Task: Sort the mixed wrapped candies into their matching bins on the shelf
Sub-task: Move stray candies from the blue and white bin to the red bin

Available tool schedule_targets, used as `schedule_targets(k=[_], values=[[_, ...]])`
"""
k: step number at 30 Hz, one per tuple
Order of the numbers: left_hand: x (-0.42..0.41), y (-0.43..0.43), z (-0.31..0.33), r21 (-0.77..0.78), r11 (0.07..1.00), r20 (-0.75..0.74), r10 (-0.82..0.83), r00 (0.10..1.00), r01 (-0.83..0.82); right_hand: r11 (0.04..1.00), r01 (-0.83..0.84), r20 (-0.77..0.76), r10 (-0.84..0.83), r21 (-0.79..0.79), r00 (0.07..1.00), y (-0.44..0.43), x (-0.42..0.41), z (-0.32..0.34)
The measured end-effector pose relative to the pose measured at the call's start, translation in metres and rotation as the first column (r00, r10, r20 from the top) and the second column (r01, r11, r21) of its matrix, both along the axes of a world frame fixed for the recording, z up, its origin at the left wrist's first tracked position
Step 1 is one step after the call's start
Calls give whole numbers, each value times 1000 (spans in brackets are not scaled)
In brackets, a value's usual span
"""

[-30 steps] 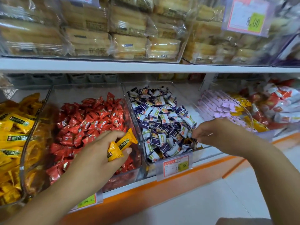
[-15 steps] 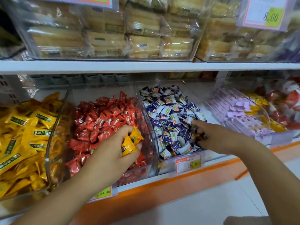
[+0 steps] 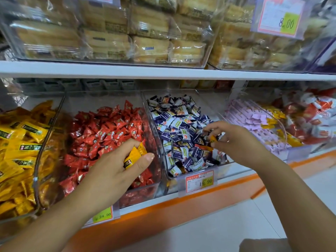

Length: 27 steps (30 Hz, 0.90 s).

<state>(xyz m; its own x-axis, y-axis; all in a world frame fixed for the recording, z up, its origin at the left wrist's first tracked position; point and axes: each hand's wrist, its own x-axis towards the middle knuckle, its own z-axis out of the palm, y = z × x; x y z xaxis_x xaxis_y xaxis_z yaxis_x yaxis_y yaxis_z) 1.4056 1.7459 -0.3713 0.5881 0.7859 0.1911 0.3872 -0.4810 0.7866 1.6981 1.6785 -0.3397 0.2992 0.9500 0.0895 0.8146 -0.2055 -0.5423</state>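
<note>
At the shelf's (image 3: 149, 206) front edge, the left hand (image 3: 116, 166) grips yellow candies (image 3: 135, 155) over the red candy bin (image 3: 138, 195), while the right hand's (image 3: 236, 142) fingers (image 3: 211, 127) pinch an orange candy (image 3: 212, 138) above the purple candy bin (image 3: 227, 170).

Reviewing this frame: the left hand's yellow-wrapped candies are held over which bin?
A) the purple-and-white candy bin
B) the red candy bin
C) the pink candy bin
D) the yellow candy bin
B: the left hand grips the yellow-wrapped candies above the red candy bin, right of the yellow candy bin; the right hand pinches an orange-wrapped candy over the purple-and-white candy bin.
</note>
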Motion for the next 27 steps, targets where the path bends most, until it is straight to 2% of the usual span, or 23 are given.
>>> schedule_targets(k=[2,6,12,15,17,18,19,21,24,27], values=[[1,-1,2,-7,1000,-13,6,1000,-6,999,25,-19,-25,27,1000,0,1,7],[1,-1,1,-30,999,-2,32,999,-32,999,40,52,-41,18,998,-2,0,19],[4,0,-1,-45,994,73,103,992,-100,986,48,28,-44,-158,999,-3,-6,13],[4,-1,1,-53,993,95,108,990,-103,992,97,69,-92,-75,993,-3,-7,19],[3,-1,2,-40,994,94,100,991,-97,991,105,179,-119,85,977,-7,-7,30],[3,-1,2,-36,995,92,95,991,-92,975,86,161,-120,203,980,-10,-10,35],[2,0,3,-32,996,88,88,992,-85,945,62,71,-89,321,993,-12,-15,40],[2,0,4,-22,997,84,73,994,-71,894,5,-183,86,448,979,-15,-36,45],[3,-1,5,-25,998,122,60,991,-57,902,-161,-331,306,401,892,-9,-74,32],[3,-3,6,-21,1000,106,25,994,-23,905,-209,-399,359,371,844,2,-100,15]])
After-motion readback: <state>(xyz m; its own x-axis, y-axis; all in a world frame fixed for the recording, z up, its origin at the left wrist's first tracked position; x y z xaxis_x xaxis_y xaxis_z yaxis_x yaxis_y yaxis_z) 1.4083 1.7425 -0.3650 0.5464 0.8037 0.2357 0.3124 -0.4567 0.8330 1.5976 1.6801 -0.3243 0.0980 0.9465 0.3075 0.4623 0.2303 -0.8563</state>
